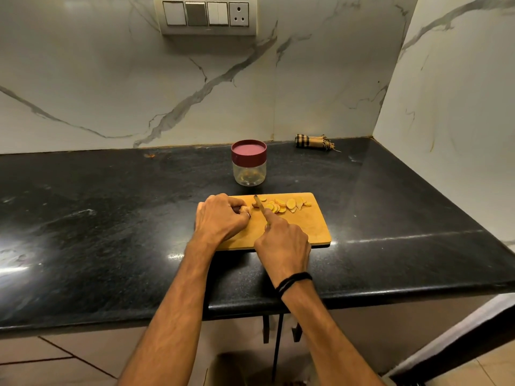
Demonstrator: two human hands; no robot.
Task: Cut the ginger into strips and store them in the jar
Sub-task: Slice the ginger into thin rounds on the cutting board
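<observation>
While the knife (259, 203) is down, step: slicing the ginger piece (245, 209) into rounds; strips not yet cut.
Cutting board (306, 229): on the counter (111, 218).
Left hand (218, 217): at board's far left corner, fingers curled, pinning ginger piece.
Right hand (282, 243): over board's near edge, gripping knife.
Slices (287, 204): along board's far edge.
Jar (249, 165): just beyond board's far edge, lid (249, 150) on.
Next: likely stacking slices, cutting lengthwise; jar needs opening.
</observation>
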